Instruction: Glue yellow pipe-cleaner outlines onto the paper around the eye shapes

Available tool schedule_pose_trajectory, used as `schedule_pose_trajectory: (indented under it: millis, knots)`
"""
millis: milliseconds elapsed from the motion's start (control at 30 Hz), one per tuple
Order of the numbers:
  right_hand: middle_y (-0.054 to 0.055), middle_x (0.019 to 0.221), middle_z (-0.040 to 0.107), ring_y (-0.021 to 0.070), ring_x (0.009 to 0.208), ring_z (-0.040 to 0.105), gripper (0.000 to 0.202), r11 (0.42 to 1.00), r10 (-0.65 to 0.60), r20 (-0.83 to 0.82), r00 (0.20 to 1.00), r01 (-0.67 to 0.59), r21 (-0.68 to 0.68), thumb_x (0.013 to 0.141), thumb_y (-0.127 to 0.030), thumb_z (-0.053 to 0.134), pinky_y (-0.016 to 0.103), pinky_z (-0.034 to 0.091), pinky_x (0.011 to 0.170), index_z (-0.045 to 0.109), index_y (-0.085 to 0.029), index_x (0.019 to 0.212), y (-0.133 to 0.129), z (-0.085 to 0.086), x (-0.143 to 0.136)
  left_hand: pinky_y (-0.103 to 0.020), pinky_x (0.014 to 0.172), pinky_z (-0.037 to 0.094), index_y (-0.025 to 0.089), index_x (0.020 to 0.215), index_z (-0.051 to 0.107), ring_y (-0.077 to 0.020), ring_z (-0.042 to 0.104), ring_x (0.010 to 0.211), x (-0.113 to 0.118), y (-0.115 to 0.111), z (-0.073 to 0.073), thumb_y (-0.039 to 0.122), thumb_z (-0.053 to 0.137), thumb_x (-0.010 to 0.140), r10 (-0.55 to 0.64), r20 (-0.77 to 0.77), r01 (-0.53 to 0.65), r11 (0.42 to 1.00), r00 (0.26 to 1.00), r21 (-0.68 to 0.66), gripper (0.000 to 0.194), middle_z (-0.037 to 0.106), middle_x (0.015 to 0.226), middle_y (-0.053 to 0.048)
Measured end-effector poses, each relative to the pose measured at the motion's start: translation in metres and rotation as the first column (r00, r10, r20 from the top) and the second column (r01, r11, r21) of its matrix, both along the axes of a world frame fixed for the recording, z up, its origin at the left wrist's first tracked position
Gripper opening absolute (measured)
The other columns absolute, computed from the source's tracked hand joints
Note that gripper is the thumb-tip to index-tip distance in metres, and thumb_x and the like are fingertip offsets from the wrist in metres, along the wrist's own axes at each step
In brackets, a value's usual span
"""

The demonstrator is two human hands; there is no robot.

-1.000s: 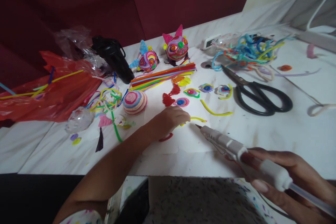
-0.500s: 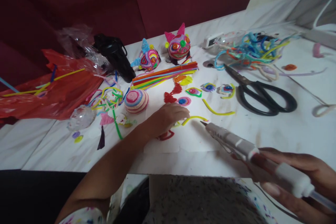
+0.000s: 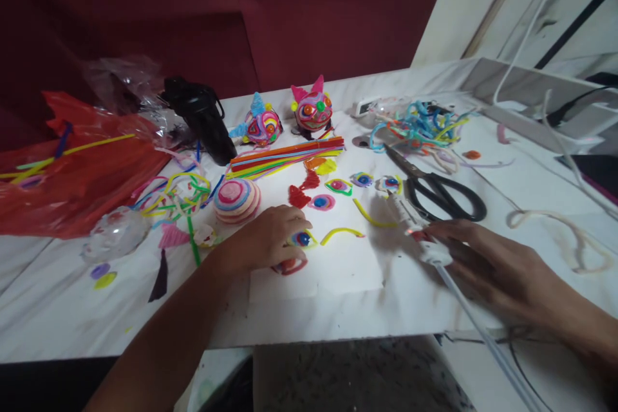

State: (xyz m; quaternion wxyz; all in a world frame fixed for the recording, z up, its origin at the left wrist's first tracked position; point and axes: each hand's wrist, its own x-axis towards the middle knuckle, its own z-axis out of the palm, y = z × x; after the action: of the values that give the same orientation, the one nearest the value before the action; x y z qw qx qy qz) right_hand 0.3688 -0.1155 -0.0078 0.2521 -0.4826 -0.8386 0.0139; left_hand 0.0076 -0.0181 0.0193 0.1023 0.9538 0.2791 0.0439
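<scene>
Through the head camera I see the white pen-like tool [image 3: 410,219] over the right part of the white sheet [image 3: 347,277], its long axis slanting from near right to far left, its dark tip aimed away from the wearer at an eye-shaped piece [image 3: 389,184]. I can't tell whether tip and piece touch. The right hand [image 3: 487,254] grips the barrel, hiding part of it; a pale, smooth length trails from its rear toward the lower edge.

The left hand [image 3: 268,235] has its fingers bent over a blue-centred eye piece [image 3: 303,239], covering its left side; whether they pinch it or just rest there I can't tell. A red curved piece [image 3: 292,266] lies half hidden below those fingers. Beside them a yellow strip [image 3: 340,234] arches, fuzzy-looking.

Farther out, black-handled scissors [image 3: 447,195] point far left. Beyond the sheet's left part sit a striped, strand-wound dome [image 3: 236,199], a bundle of straight coloured sticks [image 3: 284,158] and a crumpled, glossy red plastic bag [image 3: 91,174], cut off at left.
</scene>
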Motion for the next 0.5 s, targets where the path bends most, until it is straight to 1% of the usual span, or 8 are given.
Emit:
schedule_pose_trajectory:
  millis: [67,133,233,333,433,500]
  knots:
    - [0.009,0.112,0.067,0.0186,0.095,0.068,0.032,0.997,0.070,0.044,0.997,-0.069,-0.029,0.092,-0.026,0.051,0.025,0.056,0.077,0.049,-0.026,0.124,0.009,0.002,0.005,-0.033,0.089,0.046,0.016,0.113,0.062,-0.0233,0.059,0.104,0.000,-0.001,0.000,0.029,0.068,0.084,0.008,-0.001,-0.008,1.000,1.000,-0.017,0.033,0.061,0.118,-0.010]
    - [0.009,0.113,0.066,0.0188,0.097,0.067,0.035,0.994,0.106,0.094,0.990,-0.103,-0.045,0.091,-0.021,0.053,0.026,0.056,0.080,0.049,-0.026,0.125,0.015,0.002,0.011,-0.031,0.087,0.047,0.016,0.112,0.062,-0.0224,0.059,0.102,0.001,-0.002,0.000,0.026,0.068,0.084,0.018,-0.002,-0.018,0.999,1.000,-0.034,0.031,0.060,0.117,-0.010]
    - [0.009,0.112,0.066,0.0211,0.101,0.066,0.033,0.981,0.192,0.143,0.971,-0.194,-0.002,0.090,-0.021,0.054,0.031,0.057,0.082,0.053,-0.026,0.123,0.019,0.001,0.018,-0.030,0.086,0.047,0.016,0.109,0.063,-0.0216,0.059,0.101,0.002,-0.003,-0.001,0.025,0.066,0.086,0.023,0.007,-0.023,0.999,1.000,-0.046,0.025,0.060,0.115,-0.009]
    - [0.009,0.110,0.068,0.0222,0.103,0.065,0.031,0.968,0.241,0.165,0.957,-0.249,0.035,0.090,-0.020,0.051,0.033,0.059,0.082,0.055,-0.025,0.121,0.018,0.004,0.019,-0.030,0.087,0.046,0.017,0.106,0.062,-0.0209,0.058,0.100,0.002,-0.002,-0.005,0.026,0.064,0.088,0.013,0.024,-0.012,0.999,1.000,-0.046,0.020,0.059,0.114,-0.009]
    - [0.009,0.113,0.068,0.0220,0.106,0.065,0.032,0.962,0.269,0.164,0.949,-0.274,0.006,0.090,-0.021,0.050,0.033,0.059,0.084,0.056,-0.025,0.122,0.017,0.006,0.019,-0.030,0.087,0.046,0.017,0.105,0.062,-0.0203,0.058,0.099,0.002,-0.002,-0.007,0.025,0.063,0.089,0.006,0.042,-0.005,0.999,0.999,-0.043,0.018,0.059,0.112,-0.009]
    - [0.008,0.115,0.068,0.0220,0.106,0.065,0.033,0.963,0.271,0.161,0.949,-0.269,-0.033,0.090,-0.021,0.050,0.033,0.059,0.084,0.055,-0.026,0.122,0.019,0.007,0.022,-0.030,0.086,0.046,0.017,0.104,0.062,-0.0201,0.058,0.098,0.003,-0.002,-0.008,0.025,0.062,0.089,0.004,0.048,-0.002,0.999,0.999,-0.040,0.017,0.059,0.111,-0.009]
